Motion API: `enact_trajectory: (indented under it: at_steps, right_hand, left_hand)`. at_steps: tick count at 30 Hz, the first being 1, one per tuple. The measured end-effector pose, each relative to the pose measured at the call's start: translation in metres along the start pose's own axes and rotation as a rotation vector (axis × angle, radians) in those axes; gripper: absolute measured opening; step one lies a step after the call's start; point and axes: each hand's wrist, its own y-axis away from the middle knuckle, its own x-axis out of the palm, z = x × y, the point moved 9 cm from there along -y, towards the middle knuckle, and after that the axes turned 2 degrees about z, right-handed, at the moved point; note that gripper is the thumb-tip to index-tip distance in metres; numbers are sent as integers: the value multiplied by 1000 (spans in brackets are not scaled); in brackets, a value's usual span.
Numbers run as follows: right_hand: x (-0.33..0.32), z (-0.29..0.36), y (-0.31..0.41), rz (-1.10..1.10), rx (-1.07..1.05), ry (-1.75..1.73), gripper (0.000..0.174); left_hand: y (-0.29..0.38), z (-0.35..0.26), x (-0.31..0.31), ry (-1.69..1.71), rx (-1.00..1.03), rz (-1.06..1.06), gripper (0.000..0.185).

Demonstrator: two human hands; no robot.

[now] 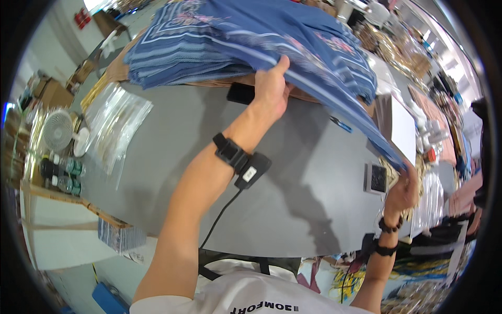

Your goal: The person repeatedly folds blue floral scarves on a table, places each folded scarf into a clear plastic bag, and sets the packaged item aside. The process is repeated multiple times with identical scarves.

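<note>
My left hand (272,88) grips the edge of a blue floral scarf (310,84) in front of the stack. At the right, my right hand (404,192) pinches a far corner of that same scarf, so its striped border stretches slantwise between my hands. Behind it lies a thick stack of folded blue scarves (176,59) with white stripes and pink flowers. A black phone (240,93) lies by the stack's front edge, partly hidden by my left hand. Blue-handled thread snips (341,124) rest on the grey table (219,212) below the stretched cloth.
Clear plastic bags (117,125) lie on the table's left, near a small white fan (59,129) and plastic bottles (66,184). At the right are a white box (400,129), a small square dark-faced object (376,178) and more plastic bags (429,200).
</note>
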Motion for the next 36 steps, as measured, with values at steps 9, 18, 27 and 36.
enact_trajectory:
  at_steps: [9,18,27,36]
  right_hand:
    - [-35,-194,32,-118,529,-256,40]
    - [-52,-282,7,-330,757,-376,38]
    - [163,163,-49,696,-124,-679,43]
    - [163,229,-62,395,3,-935,16]
  left_hand:
    - [-93,-179,-157,-99,357,-481,31]
    - [-12,-342,-307,-383,606,-871,37]
    - [53,-165,-102,-1472,802,34,33]
    - [106,-79,-68,-1438,740,151,49]
